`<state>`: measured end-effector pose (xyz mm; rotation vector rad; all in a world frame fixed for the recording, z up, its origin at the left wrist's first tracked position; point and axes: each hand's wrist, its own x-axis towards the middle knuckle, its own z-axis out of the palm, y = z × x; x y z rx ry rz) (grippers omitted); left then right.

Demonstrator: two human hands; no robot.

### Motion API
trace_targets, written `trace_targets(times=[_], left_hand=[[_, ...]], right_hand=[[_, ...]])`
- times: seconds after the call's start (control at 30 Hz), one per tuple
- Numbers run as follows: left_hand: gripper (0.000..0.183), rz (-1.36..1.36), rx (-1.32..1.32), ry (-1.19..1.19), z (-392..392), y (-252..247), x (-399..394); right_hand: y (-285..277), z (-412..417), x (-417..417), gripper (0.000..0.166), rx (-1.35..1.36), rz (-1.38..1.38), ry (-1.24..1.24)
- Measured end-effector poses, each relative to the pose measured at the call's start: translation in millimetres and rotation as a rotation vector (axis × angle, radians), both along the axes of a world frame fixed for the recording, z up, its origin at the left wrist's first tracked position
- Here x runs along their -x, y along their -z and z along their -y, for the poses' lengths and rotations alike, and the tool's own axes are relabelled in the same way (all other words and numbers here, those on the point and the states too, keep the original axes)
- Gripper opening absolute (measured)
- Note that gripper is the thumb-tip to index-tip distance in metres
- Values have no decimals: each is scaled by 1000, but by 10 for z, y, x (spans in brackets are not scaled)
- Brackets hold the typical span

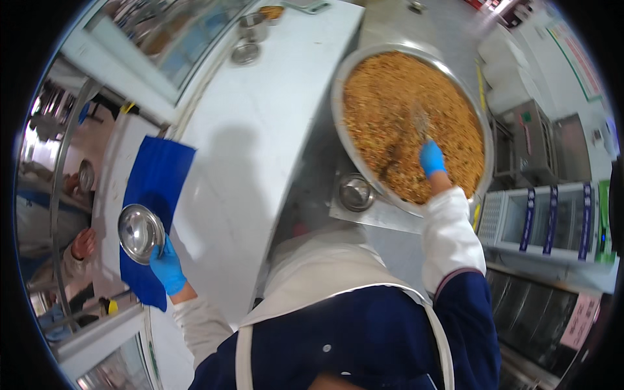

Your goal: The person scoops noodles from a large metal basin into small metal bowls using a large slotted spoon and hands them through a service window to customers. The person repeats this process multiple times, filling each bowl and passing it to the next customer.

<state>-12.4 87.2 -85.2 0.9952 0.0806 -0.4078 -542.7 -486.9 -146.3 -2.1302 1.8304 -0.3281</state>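
My left hand point(168, 267), in a blue glove, grips the rim of a shiny round steel bowl point(140, 234). I see no food in the bowl, which is over a blue cloth point(158, 170) at the serving window. My right hand point(432, 158), gloved too, holds the handle of a metal serving utensil point(419, 122). Its blurred head meets the food, so its exact kind is unclear. A heap of brown, fried-rice-like food point(390, 87) fills a large round steel basin point(339, 105) at my right.
A white counter point(234, 156) runs along my left. Another steel bowl point(357, 192) stands beside the basin. Metal containers point(252, 28) sit at the counter's far end. Outside the window are people, one hand point(84, 243) near the sill. A glass-fronted cabinet point(541, 219) stands right.
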Motion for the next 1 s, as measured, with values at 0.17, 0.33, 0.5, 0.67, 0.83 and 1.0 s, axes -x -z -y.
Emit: trace_targets(times=[0.17,0.33,0.5,0.67,0.83,1.0], left_hand=[[45,-203,176,170,795,-220,754],[56,-235,70,284,1529,-435,1440],[60,-250,70,343,1958,-537,1748],[61,-231,58,343,2188,-648,1906],[59,-238,43,379,2352,-753,2016],[59,-280,34,462,2526,-695,2081]], right_hand=[[-218,-172,-505,48,-205,-285,-247],[-156,-762,-177,64,-298,-469,-462],[-61,-1062,545,61,-414,-454,-539],[-350,-508,914,22,-239,-382,-563],[-541,70,582,18,-251,-304,-153],[237,-305,418,19,-212,-234,-250]])
